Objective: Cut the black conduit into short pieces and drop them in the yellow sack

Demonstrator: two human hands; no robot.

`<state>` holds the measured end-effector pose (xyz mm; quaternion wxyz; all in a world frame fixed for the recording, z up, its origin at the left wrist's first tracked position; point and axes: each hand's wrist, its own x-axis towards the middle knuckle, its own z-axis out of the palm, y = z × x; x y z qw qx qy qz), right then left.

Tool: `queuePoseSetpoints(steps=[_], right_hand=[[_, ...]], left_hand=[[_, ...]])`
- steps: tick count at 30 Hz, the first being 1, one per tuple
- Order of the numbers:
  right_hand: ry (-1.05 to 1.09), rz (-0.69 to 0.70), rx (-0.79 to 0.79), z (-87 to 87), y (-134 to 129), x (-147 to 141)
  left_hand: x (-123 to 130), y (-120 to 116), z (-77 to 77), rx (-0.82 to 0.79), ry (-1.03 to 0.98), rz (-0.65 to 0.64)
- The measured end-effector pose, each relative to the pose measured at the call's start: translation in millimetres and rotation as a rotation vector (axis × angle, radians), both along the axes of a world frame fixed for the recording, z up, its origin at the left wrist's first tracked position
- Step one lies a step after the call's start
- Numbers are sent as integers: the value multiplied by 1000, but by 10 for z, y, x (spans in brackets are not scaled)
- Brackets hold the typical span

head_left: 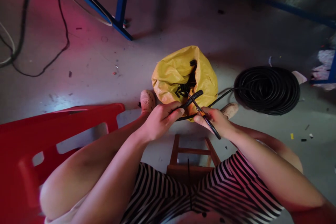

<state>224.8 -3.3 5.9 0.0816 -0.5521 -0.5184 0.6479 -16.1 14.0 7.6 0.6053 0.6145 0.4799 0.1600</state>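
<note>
My left hand point(165, 117) is closed around a black corrugated tube point(193, 98), whose free end sticks out to the upper right. In my right hand point(215, 120) is a pair of scissors point(210, 126) with dark handles and orange at the pivot. Their blades meet the tube just past my left fingers; I cannot tell whether they are cutting into it. Below both hands stands a yellow bag point(170, 71) with its mouth open and black pieces inside. A black strand passes behind my right hand toward a coil of black tubing point(267, 91).
A red plastic stool point(78, 120) is at my left, beside my leg. Blue metal frame legs point(122, 3) stand ahead, with loose cables point(67, 35) on the floor at the far left. Small scraps lie on the floor. Below me is a wooden stool point(194, 151).
</note>
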Motion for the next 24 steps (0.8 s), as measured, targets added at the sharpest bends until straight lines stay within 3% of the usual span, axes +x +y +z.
queuePoseSetpoints(steps=[4, 7, 13, 17, 24], right_hand=[[-1, -33, -7, -7, -10, -19], [-30, -36, 20, -18, -25, -40], [-58, -17, 0, -96, -100, -56], [-50, 3, 7, -89, -115, -32], [-21, 86, -37, -46, -104, -14]], left_hand=[[-9, -16, -37, -21, -27, 62], [62, -70, -91, -36, -28, 178], [239, -173, -185, 93, -7, 395], [246, -170, -138, 195, 107, 335], [307, -247, -140, 194, 178, 180]])
